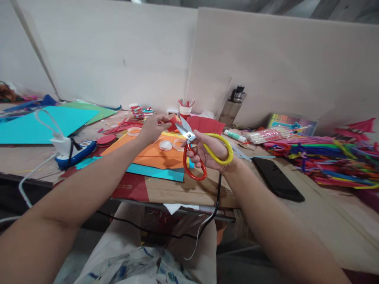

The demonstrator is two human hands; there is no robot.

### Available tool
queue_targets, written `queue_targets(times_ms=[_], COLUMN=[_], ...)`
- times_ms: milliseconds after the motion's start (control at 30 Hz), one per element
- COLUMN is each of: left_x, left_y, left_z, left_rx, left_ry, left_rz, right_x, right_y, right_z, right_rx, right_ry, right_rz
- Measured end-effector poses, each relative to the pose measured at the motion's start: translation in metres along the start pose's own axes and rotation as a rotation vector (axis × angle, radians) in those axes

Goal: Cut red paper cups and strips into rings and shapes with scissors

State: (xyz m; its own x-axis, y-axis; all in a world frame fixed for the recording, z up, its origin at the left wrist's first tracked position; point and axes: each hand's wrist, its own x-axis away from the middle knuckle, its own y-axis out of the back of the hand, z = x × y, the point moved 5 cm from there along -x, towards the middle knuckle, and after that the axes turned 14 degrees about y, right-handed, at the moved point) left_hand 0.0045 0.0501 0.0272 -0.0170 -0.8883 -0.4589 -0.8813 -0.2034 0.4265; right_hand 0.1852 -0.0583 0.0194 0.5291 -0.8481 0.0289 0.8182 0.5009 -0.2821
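Note:
My right hand (211, 152) grips a pair of scissors (190, 137) with one yellow and one red handle, blades parted and pointing up and left. My left hand (156, 128) pinches a small red and orange piece of paper (174, 123) at the blade tips; whether the blades touch it I cannot tell. Beneath both hands lie orange paper (160, 155) and a blue sheet (156, 172). Small white rings, among them a clear-centred one (166, 145), rest on the orange paper. Behind the scissors is a red paper sheet (207, 124).
A phone (278, 178) lies at the right, near bundles of coloured pipe cleaners (331, 156). A bottle (232, 105) leans by the back board. At the left are a blue-and-white power strip (75, 154) with a cable and large turquoise sheets (44, 124). A black cord (219, 193) hangs over the table's front edge.

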Motion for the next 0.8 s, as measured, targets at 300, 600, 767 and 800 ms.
queue_targets(times_ms=[300,600,767,800], left_x=[0.001,-0.007,-0.009,-0.010], left_y=[-0.013,-0.020,-0.032,-0.034], left_z=[0.019,0.028,0.034,0.035], left_rx=[0.458,-0.136,-0.247,-0.254], left_ry=[0.164,0.009,-0.134,-0.149], left_rz=[0.095,0.100,0.194,0.211], right_x=[0.000,-0.005,-0.006,-0.006], right_y=[-0.012,0.005,0.016,0.017], right_z=[-0.001,0.001,-0.001,-0.002], right_rx=[0.007,0.115,0.376,0.421], right_ry=[0.032,0.152,0.229,0.226], right_rz=[0.018,-0.134,-0.228,-0.245])
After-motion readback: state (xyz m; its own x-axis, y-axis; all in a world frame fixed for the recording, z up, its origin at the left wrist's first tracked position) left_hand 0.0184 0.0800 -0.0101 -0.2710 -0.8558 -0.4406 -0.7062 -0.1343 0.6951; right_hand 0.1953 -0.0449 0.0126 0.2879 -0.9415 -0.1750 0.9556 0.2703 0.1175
